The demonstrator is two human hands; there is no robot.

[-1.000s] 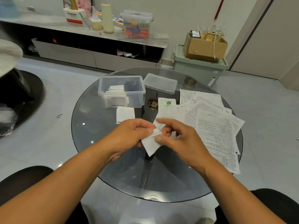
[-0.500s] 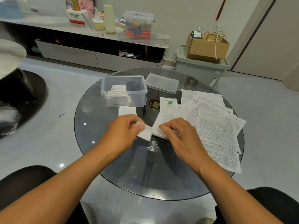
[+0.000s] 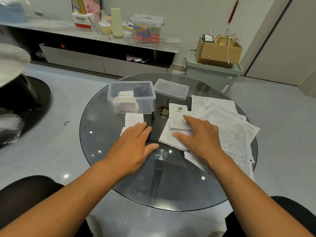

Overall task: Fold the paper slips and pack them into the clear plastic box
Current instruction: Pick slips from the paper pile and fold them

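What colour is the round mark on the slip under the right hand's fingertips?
Green, near the top of the slip, in the head view.

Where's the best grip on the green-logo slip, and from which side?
Pinch the far edge of the green-logo slip, probably from above, coming in from the box side. It lies flat on other slips, so there is no raised body to wrap. The right hand lies over its near right corner; the far and left edges are bare, and the left one overhangs dark glass.
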